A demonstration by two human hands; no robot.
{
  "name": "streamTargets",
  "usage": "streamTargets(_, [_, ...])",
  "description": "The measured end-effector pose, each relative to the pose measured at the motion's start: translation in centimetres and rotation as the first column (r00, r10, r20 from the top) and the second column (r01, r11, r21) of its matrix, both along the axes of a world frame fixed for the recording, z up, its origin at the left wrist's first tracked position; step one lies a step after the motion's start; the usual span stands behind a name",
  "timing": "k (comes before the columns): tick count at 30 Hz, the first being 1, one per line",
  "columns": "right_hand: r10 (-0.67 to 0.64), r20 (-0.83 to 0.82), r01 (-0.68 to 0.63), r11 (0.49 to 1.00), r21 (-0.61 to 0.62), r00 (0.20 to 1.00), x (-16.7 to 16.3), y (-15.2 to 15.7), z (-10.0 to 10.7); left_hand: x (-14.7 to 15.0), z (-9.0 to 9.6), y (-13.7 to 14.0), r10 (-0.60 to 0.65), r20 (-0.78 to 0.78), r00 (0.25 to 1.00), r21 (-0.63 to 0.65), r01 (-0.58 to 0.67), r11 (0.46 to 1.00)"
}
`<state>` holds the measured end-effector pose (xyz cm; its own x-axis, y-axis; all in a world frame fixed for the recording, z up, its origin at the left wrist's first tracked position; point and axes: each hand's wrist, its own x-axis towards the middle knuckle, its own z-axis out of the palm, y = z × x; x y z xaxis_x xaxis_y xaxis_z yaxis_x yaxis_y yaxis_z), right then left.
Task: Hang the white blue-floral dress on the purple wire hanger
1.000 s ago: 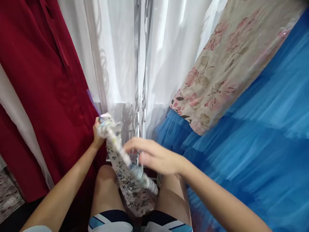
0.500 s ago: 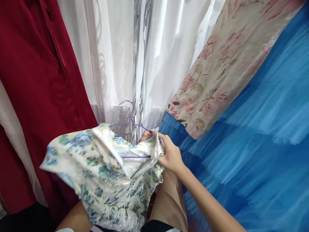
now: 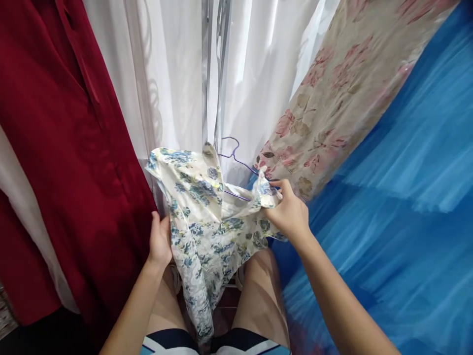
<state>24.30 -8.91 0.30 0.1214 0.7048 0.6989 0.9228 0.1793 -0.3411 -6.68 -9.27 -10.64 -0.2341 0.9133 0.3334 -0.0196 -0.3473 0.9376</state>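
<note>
Floral garment point(image 3: 207, 236), white with blue and yellow print, hangs in front of the wearer's knees, its lower end drooping between the thighs point(image 3: 264, 291); a purple hanger point(image 3: 233, 155) sits partly inside it, hook free above the neckline, lower bar crossing the opening. Right hand point(image 3: 290, 212): fingers pinching the bunched cloth at one shoulder, next to the hanger's end. Left hand point(image 3: 160, 241): against the opposite side edge, thumb raised, other fingers behind the cloth; cannot tell whether they grip or merely steady it. Handling estimate: light, limp, thin weave, so it should fold and sag wherever unsupported; not fragile, though a hard tug could strain the neckline. Hanger looks like slim wire, probably stiff enough to carry the cloth, smooth enough for a shoulder to slide off. Best hold, in my judgement: each shoulder pinched together with the wire beneath, or the hanger's neck below the hook. Hanger's far end hidden by cloth; seating there unverified.
</note>
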Motion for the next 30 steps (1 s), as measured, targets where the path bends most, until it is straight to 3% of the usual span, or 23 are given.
streamTargets(3, [0.046,0.092,-0.051,0.997,0.059,0.995,-1.2,-0.3,1.6,-0.6,-0.9,-1.3,-0.002,0.241,0.971,0.011,0.000,1.000])
streamTargets(5, [0.072,0.146,-0.085,0.993,0.080,0.987,-1.4,-0.7,1.9,-1.0,-2.1,-1.8,0.001,0.297,0.955,-0.023,0.006,1.000])
streamTargets(11, [0.266,0.239,-0.285,0.957,0.049,0.934,1.4,-1.5,0.5,0.6,-5.8,-3.2,0.083,0.119,0.989,-0.204,-0.057,0.977])
streamTargets(15, [0.346,0.188,-0.380,0.905,0.190,0.919,1.3,-3.3,-3.6,1.9,-8.0,-5.3,0.133,0.003,0.991,-0.211,-0.129,0.969])
streamTargets(17, [0.347,-0.013,-0.325,0.890,0.319,0.938,-0.4,-4.8,-7.0,1.8,-9.0,-6.1,0.203,0.029,0.979,-0.207,-0.193,0.959])
streamTargets(19, [0.395,-0.241,-0.301,0.888,0.347,0.887,-2.7,-6.1,-10.6,1.3,-9.8,-6.5,0.259,0.032,0.965,-0.204,-0.248,0.947])
streamTargets(20, [0.427,-0.328,-0.361,0.900,0.243,0.843,-3.9,-6.5,-12.2,1.0,-10.0,-6.6,0.264,0.014,0.965,-0.200,-0.256,0.946])
streamTargets(21, [0.461,-0.418,-0.473,0.877,0.084,0.782,-5.1,-6.7,-13.6,0.7,-10.1,-6.6,0.254,-0.010,0.967,-0.194,-0.251,0.948])
streamTargets(24, [0.444,-0.594,-0.683,0.682,-0.261,0.671,-8.3,-6.1,-16.2,0.3,-9.9,-6.7,0.224,-0.077,0.972,-0.169,-0.234,0.957])
streamTargets(25, [0.428,-0.614,-0.698,0.648,-0.303,0.664,-9.1,-5.7,-16.5,0.4,-9.7,-6.8,0.219,-0.090,0.972,-0.169,-0.232,0.958])
streamTargets(28, [0.403,-0.649,-0.708,0.633,-0.312,0.646,-10.4,-4.5,-16.8,0.9,-9.2,-7.3,0.236,-0.088,0.968,-0.199,-0.249,0.948])
streamTargets(30, [0.398,-0.716,-0.756,0.593,-0.277,0.574,-10.4,-4.2,-16.6,1.2,-9.3,-7.7,0.280,-0.080,0.957,-0.210,-0.290,0.934])
